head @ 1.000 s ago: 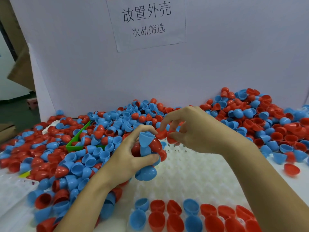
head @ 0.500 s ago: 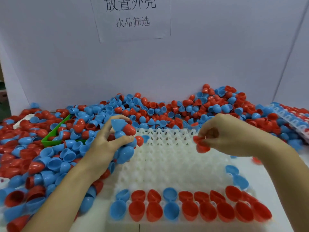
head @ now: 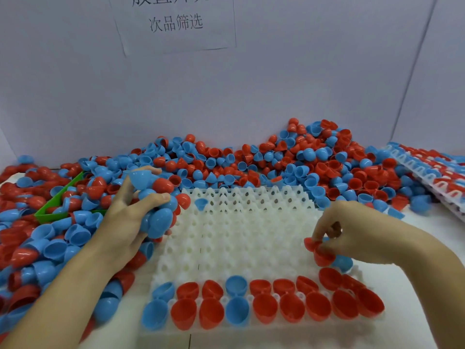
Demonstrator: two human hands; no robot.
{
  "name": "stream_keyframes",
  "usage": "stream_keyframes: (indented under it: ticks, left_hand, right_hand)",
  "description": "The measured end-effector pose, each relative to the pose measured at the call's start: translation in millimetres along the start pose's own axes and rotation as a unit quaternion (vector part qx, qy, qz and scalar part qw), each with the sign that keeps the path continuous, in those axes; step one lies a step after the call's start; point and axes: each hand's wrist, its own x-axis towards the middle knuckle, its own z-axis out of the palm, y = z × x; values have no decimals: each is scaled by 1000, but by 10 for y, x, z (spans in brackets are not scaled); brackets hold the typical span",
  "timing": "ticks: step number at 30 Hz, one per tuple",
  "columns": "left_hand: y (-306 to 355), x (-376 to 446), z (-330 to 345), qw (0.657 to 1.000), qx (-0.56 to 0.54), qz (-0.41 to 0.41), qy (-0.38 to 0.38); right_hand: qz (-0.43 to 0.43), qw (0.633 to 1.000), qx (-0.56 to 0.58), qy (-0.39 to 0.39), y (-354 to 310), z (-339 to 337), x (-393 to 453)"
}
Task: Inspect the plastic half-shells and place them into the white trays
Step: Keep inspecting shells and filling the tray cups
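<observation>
even, bright light from above fills the scene, with no harsh glare. soft shadows lie under the forearms on the desk (head: pixel 402 328). the wide lens bends the backboard (head: pixel 302 84) seams near the right edge. the right hand (head: pixel 352 235) is slightly blurred, and the shells (head: pixel 30 248) toward the left edge look smeared.

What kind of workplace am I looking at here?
Likely a factory sorting bench: a heap of red and blue half-shells, a white tray being filled in rows, and a printed sign on the partition.
</observation>
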Motion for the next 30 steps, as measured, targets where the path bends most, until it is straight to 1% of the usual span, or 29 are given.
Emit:
stream_keyframes:
  ticks: [2, 4, 9, 13, 15, 18, 19, 21, 24, 26, 28, 30]
  left_hand:
    - [5, -5, 1, 1000, 5, -2, -1]
    - [8, -15, 6, 1000, 9, -9, 3]
    - [7, -30, 7, 1000, 3, -15, 3]
    - [24, -27, -6, 1000, -5, -16, 7]
    - [33, -21, -17, 1000, -16, -18, 7]
    - [41, -12, -52, 999, -35, -18, 22]
    - [39, -3, -65, 999, -40, -19, 32]
    - [22, 15, -79, 997, -46, -23, 53]
    - [0, 34, -94, 996, -50, -26, 74]
    - [-4, 34, -90, 995, -53, -26, 75]
    - [-3, 27, -85, 996, -53, -23, 70]
    - [1, 19, -80, 996, -54, -25, 73]
  right_hand:
    - [11, 999, -18, -31, -26, 51, 22]
    - [23, 999, -15, -44, -48, 88, 47]
    - [31, 999, -4, -40, -57, 94, 60]
    - [6, 999, 8, -42, -40, 81, 35]
    - [-13, 1000, 19, -18, -15, 39, -15]
    - [-52, 997, 27, 53, -56, -46, -42]
    - [-68, 994, 31, 76, -112, -62, -10]
    - [-104, 990, 27, 95, -304, -90, 123]
    - [-163, 982, 30, 87, -767, -107, 483]
    - [-196, 976, 21, 88, -1101, -58, 765]
    - [-194, 977, -12, 89, -1375, 75, 1046]
    - [-168, 981, -67, 72, -1561, 238, 1275]
